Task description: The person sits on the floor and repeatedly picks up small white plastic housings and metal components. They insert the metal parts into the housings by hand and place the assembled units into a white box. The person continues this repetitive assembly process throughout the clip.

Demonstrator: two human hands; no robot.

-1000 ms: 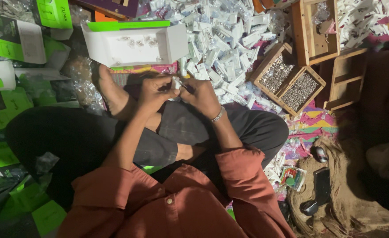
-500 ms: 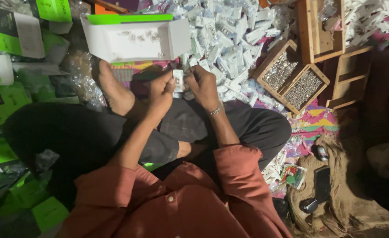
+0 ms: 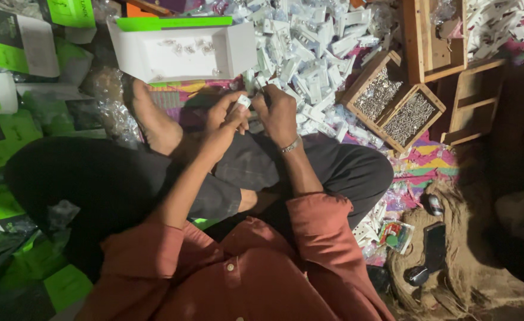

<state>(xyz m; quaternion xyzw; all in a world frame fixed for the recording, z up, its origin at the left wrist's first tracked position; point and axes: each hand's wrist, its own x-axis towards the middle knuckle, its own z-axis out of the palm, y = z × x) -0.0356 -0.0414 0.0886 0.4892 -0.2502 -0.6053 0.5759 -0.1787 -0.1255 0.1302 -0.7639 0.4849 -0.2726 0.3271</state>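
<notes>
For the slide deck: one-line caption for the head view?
Seated cross-legged, left hand and right hand hold a small white part before a heap of white parts.

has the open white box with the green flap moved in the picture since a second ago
Cannot tell. The white box keeps its place beside the pile of white parts; both shift together, so the camera moved.

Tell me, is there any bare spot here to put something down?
Hardly. The open white box has bare floor inside, and a strip of patterned cloth shows beside the wooden trays. The white parts heap and green cartons crowd everything else.
</notes>
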